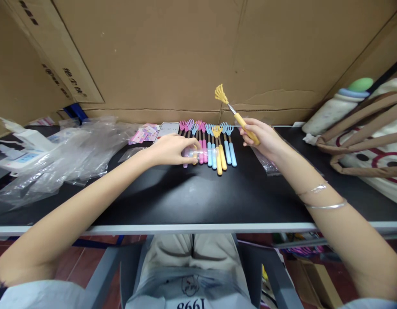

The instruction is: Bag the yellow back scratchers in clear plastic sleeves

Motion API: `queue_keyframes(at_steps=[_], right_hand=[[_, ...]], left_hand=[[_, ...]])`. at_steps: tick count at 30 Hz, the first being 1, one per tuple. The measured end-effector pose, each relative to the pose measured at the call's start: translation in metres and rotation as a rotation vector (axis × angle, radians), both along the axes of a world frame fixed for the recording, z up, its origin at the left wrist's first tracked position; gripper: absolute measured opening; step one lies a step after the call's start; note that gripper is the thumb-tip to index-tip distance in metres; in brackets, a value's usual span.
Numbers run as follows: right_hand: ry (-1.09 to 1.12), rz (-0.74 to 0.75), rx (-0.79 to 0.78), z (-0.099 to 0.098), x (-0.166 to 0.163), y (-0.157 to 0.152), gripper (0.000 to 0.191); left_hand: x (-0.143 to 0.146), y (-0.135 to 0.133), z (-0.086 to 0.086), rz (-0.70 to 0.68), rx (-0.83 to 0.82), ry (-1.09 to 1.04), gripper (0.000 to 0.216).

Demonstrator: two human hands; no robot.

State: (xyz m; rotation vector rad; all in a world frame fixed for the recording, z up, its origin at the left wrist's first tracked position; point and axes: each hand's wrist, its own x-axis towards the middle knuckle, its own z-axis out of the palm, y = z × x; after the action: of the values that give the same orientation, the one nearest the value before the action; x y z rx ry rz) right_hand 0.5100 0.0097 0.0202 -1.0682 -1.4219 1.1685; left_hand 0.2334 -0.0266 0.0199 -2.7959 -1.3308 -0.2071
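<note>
My right hand (261, 136) is closed around the handle of a yellow back scratcher (238, 118), raised with its claw end up and to the left. In my left hand (175, 149), thumb and fingers grip one end of a clear plastic tube (201, 153), held sideways over the table. Under and behind the tube lies a row of back scratchers with pink handles (202, 146), blue handles (228, 152) and yellow handles (219, 159), claws pointing away from me. The tube partly covers the row's left side, and what is inside the tube is unclear.
Clear plastic bags (79, 150) lie on the left beside a white power strip (21, 159). A phone (168, 128) and pink printed cards (145, 133) are behind my left hand. On the right stand a bottle (333, 107) and a cloth bag (378, 150). Cardboard (159, 56) walls the back.
</note>
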Motion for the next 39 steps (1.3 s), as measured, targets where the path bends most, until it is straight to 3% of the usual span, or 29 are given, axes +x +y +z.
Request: queue_keyframes(at_steps=[6, 11, 22, 26, 31, 39], right_hand=[[-0.052, 0.036, 0.062, 0.002, 0.01, 0.004, 0.022], [-0.071, 0.039, 0.077, 0.004, 0.023, 0.011, 0.02], [-0.199, -0.114, 0.043, 0.012, 0.031, 0.011, 0.017], [-0.343, 0.026, -0.012, 0.014, 0.041, 0.011, 0.012], [-0.6, 0.249, -0.05, 0.018, 0.05, 0.007, 0.028], [-0.754, 0.481, -0.052, 0.017, 0.047, 0.006, 0.03]], left_hand=[[-0.01, 0.008, -0.007, 0.034, -0.083, -0.218, 0.048], [-0.015, 0.006, -0.016, 0.029, -0.102, -0.26, 0.05], [-0.009, 0.005, -0.027, 0.183, 0.117, -0.27, 0.037], [-0.01, 0.005, -0.028, 0.232, 0.16, -0.305, 0.032], [-0.011, 0.005, -0.026, 0.251, 0.149, -0.344, 0.03], [-0.012, 0.005, -0.022, 0.257, 0.135, -0.378, 0.032]])
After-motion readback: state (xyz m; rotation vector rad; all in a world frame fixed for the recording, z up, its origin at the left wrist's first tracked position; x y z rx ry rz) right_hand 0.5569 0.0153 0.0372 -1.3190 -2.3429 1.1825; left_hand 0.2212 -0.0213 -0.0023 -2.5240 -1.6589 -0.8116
